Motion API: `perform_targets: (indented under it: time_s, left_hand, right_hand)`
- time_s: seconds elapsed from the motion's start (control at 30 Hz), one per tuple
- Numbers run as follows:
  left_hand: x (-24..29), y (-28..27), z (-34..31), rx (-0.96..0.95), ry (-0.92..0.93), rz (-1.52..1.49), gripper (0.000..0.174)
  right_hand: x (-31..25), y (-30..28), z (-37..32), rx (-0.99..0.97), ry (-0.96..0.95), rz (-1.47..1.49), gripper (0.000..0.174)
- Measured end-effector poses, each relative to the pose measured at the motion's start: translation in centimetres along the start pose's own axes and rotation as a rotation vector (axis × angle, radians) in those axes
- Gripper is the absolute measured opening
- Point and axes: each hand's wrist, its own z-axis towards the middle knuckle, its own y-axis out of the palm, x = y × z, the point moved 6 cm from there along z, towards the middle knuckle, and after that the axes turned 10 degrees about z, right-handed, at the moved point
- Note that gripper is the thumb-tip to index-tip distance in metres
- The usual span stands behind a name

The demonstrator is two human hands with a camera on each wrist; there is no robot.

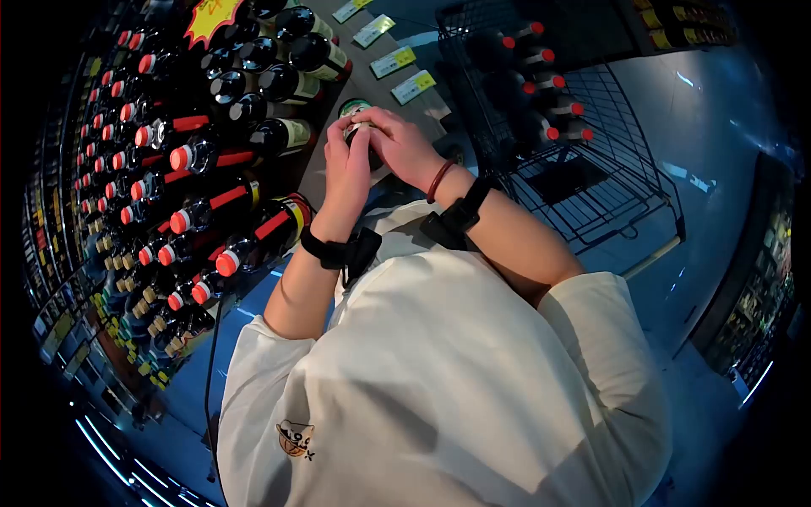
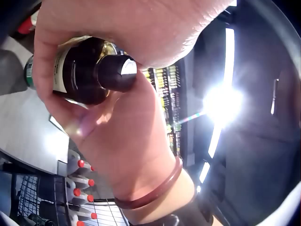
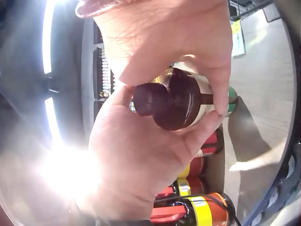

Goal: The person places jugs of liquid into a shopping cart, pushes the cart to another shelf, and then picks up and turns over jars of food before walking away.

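Note:
Both hands grip one dark bottle [image 2: 82, 70] [image 3: 181, 101], fingers curled around its sides. My left hand [image 1: 346, 177] [image 2: 122, 23] [image 3: 136, 155] is on one side; my right hand [image 1: 411, 154] [image 2: 134, 127] [image 3: 169, 37], with a red bracelet at the wrist, is on the other. The black cap [image 2: 117, 73] [image 3: 150, 99] points towards the wrist cameras. A pale label shows on the bottle's body, and a green patch [image 1: 353, 107] [image 3: 231, 100] shows beyond the fingers. The hands hide much of the bottle.
Red-capped bottles [image 1: 194, 156] and dark-capped bottles [image 1: 283, 83] crowd the display on the left. Price tags [image 1: 393, 62] line the grey surface [image 3: 258, 80]. At the right stands a shopping cart [image 1: 591, 182] holding several red-capped bottles [image 1: 549, 82].

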Motion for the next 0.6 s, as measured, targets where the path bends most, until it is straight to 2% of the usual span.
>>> perform_targets:
  time_s: [0.07, 0.13, 0.23, 0.27, 0.3, 0.37, 0.43, 0.47, 0.5, 0.57, 0.6]
  left_hand:
    - [2.4, 1.5, -0.7, -0.047, 0.030, 0.026, 0.044]
    - [7.8, 4.0, -1.6, -0.171, 0.176, -0.031, 0.044]
    - [12.3, 9.1, -1.1, -0.348, 0.336, -0.115, 0.042]
    - [13.1, 11.0, -0.7, -0.375, 0.336, -0.105, 0.042]
    - [13.4, 13.4, -0.2, -0.460, 0.248, -0.184, 0.042]
    - [12.0, 19.0, 1.2, -0.587, 0.093, -0.215, 0.044]
    - [12.0, 23.9, 0.5, -0.673, -0.037, -0.145, 0.046]
    - [10.5, 26.5, 1.3, -0.691, 0.014, 0.008, 0.048]
    - [9.0, 29.3, 2.0, -0.761, 0.052, 0.004, 0.048]
    - [6.4, 34.0, 3.1, -0.808, -0.051, 0.069, 0.053]
    - [4.7, 36.2, 4.2, -0.811, -0.014, 0.181, 0.056]
  right_hand:
    - [-3.1, -2.6, -1.8, 0.041, -0.064, 0.002, 0.026]
    - [-7.6, -6.5, -4.0, 0.180, -0.253, -0.288, 0.026]
    - [-8.5, -14.0, -5.9, 0.259, -0.369, -0.197, 0.028]
    - [-7.7, -16.3, -6.7, 0.308, -0.191, 0.083, 0.030]
    - [-6.6, -18.0, -7.7, 0.351, -0.016, 0.366, 0.031]
    - [-3.9, -21.9, -8.7, 0.423, 0.032, 0.433, 0.031]
    - [-1.2, -25.7, -9.2, 0.529, -0.118, 0.146, 0.028]
    - [1.3, -27.6, -9.4, 0.530, -0.197, 0.007, 0.025]
    - [2.6, -28.6, -9.8, 0.553, -0.189, 0.020, 0.025]
    - [8.0, -29.8, -10.7, 0.654, 0.203, 0.477, 0.026]
    - [10.3, -30.8, -10.6, 0.719, 0.179, 0.469, 0.031]
